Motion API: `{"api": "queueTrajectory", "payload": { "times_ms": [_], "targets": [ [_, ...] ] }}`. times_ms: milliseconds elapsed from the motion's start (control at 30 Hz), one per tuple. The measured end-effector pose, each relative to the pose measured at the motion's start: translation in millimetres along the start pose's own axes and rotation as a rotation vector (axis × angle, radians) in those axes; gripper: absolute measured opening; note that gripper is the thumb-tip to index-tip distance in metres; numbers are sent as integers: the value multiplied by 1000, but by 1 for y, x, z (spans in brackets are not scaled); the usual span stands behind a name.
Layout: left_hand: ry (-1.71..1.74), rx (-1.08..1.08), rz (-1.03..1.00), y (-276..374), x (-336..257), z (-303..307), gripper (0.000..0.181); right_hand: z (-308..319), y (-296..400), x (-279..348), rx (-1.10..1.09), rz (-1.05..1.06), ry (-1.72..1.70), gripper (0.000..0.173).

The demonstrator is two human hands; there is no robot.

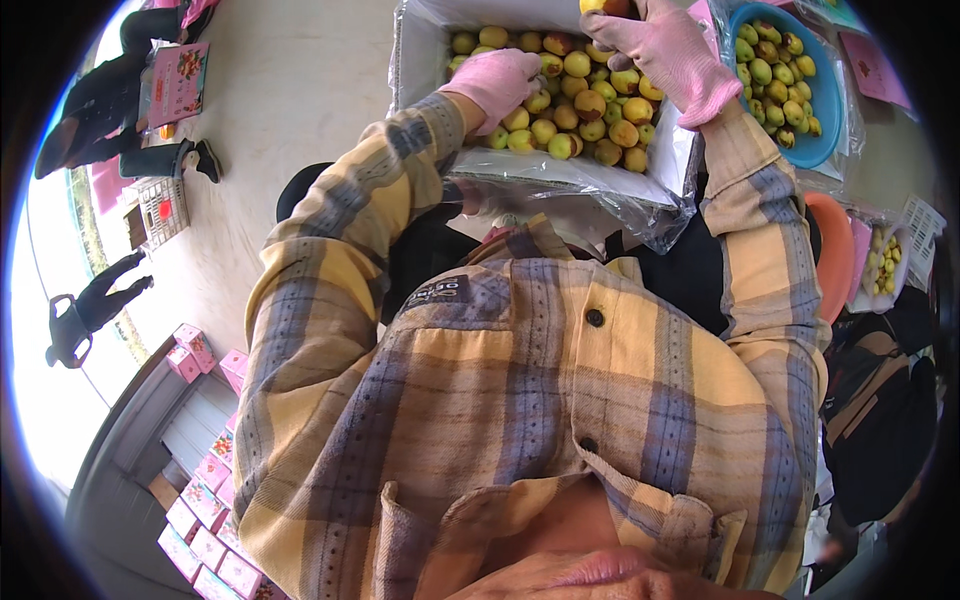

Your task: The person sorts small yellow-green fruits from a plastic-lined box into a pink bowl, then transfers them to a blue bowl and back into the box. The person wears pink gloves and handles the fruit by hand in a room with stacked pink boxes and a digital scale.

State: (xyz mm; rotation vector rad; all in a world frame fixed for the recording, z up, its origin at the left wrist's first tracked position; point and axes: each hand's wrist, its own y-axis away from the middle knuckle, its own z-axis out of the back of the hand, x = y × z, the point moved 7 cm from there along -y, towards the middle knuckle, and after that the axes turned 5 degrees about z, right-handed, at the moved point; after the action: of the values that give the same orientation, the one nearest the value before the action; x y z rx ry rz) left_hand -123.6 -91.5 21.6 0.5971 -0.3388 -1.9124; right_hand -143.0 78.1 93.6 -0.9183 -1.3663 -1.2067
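Observation:
A carton [525,166] lined with white and clear plastic film stands before me, holding a layer of yellow-green fruits with brown patches, which look like jujubes [589,105]. Inside it, my left hand [495,84] in a pink glove lies over the fruits, fingers curled down among them; whether it grips one is hidden. Above the carton's far right part, my right hand [667,64], also pink-gloved, holds a single yellow and brown jujube [604,7] between thumb and fingers, partly cut off by the picture's top edge.
Right of the carton stands a blue basin [808,154] of similar fruits. An orange basin [825,255] and a smaller container of fruits [885,262] are nearer me. Pink printed boxes [214,517] are stacked at left. Other people [97,105] are at the left and right edges.

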Motion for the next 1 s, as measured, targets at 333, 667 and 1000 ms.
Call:
{"api": "queueTrajectory", "payload": {
  "times_ms": [333,667,1000],
  "targets": [
    [18,142,-196,-15,-68,-34,43,12,4,1,-16,-116,-118,20],
    [280,186,19,-29,-39,-42,45,16,10,11,-42,-73,-91,16],
    [188,69,-87,-35,-36,-34,34,18,13,19,-55,-57,78,20]
  ]
}}
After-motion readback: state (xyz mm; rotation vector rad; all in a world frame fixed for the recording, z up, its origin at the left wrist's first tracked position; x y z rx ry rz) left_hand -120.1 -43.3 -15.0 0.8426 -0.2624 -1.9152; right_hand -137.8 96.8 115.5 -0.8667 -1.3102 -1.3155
